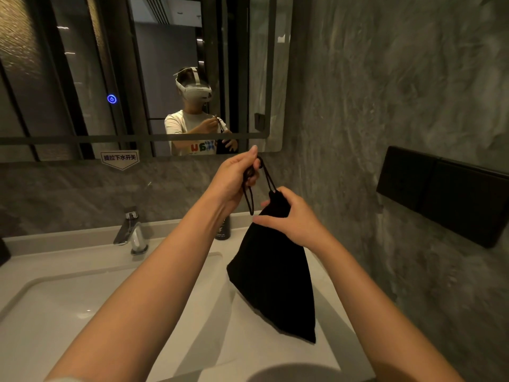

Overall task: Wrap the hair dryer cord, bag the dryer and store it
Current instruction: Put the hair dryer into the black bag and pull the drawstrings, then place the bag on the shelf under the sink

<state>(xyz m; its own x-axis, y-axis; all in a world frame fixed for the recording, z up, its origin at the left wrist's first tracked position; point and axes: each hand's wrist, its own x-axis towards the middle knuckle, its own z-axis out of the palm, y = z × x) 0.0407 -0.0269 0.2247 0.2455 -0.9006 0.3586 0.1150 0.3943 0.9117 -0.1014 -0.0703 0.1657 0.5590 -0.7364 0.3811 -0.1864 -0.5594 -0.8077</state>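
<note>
Our forearms reach out over the bench (325,321), where the black bag (275,279) hangs with its lower corner near the surface. Our right hand (294,216) clasps its neck; our left hand (234,175) pinches the drawstring (268,176). Pulling unevenly could leave the mouth gaping. A slipped grip might drop the bag toward the sink (68,312).

You have a black cloth bag (271,274) hanging in the air, its neck gathered tight at 12 o'clock and its wide, flat bottom slanting down toward 5 o'clock. It bulges slightly; whatever is inside is hidden. A black drawstring (266,176) runs taut from the neck toward 11 o'clock, a slack loop dangling beside it.
</note>
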